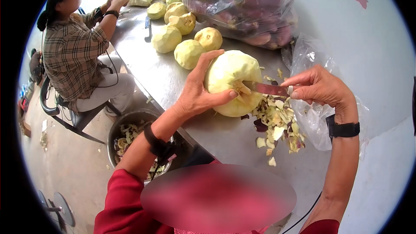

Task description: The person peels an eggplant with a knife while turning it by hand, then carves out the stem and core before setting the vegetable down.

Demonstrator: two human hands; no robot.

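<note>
We hold the peeled vegetable [229, 78] in our left hand [197, 95] over the bench [151, 73]; our right hand [318, 87] grips a knife [266, 89], blade tip buried in it, handle hidden. Right of it peelings [277, 125] pile; behind, a clear bag [242, 4] holds purple tubers; below-left, a bowl [130, 123] holds scraps.

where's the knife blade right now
In the head view, the thin metal knife blade sits centre-right, held by the right hand, its tip against the large pale peeled vegetable, above the peel scraps.
</note>
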